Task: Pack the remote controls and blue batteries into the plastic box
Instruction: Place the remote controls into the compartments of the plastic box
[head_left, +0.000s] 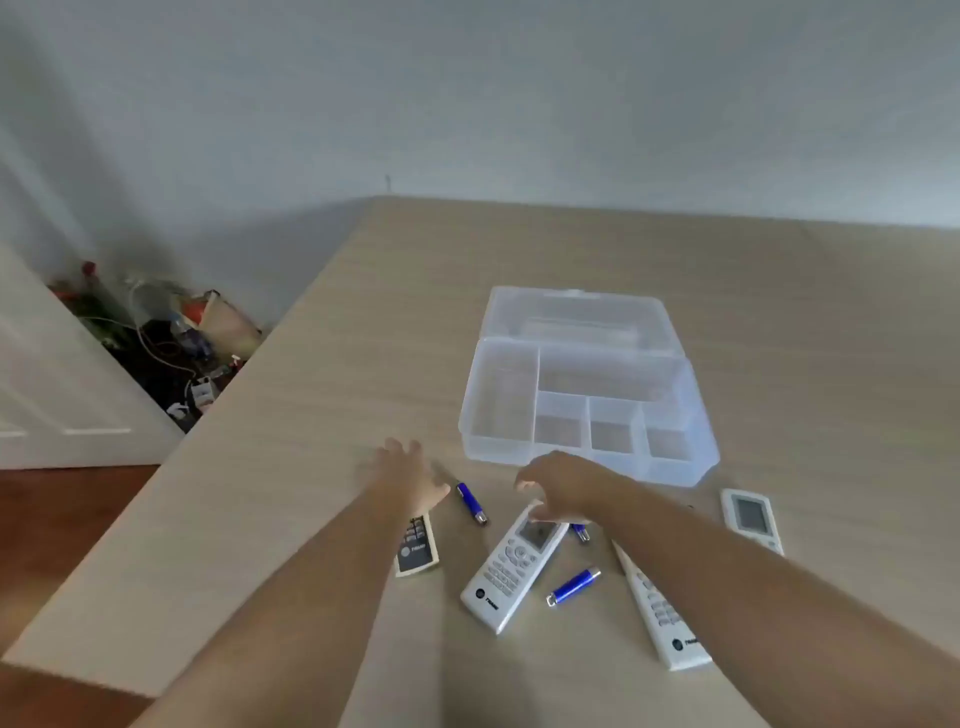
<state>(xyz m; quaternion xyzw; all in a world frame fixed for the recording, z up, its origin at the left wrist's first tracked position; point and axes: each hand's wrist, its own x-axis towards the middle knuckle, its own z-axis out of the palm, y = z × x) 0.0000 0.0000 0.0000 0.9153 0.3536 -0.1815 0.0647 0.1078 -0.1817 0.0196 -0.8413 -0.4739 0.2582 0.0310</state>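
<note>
Clear plastic, thin-walled and a little flexible by the look of it: the box (587, 415) sits on the table (311, 415) at about one o'clock from the hands, lid thrown back at twelve. It has one long bay on the left, a wide bay at the rear and three small cells along the front, all empty.

Nothing is packed yet. Four remotes lie at the near edge: the dark one (415, 545) under the left wrist, the middle one (511, 566), a third (660, 618) partly under the right forearm, and a small one (751, 518) at three o'clock. They look light, rigid and smooth, best pinched across the long sides near the middle.

Three batteries show: one (471, 503) between the hands, one (573, 586) at five o'clock from the middle remote, one (581, 532) mostly hidden beneath the right hand. Small, slick cylinders that will likely roll; take them by the barrel.

The left hand (410, 475) is spread flat and holds nothing. The right hand (558, 486) hovers curled over the middle remote's top end, fingers apart, gripping nothing.
</note>
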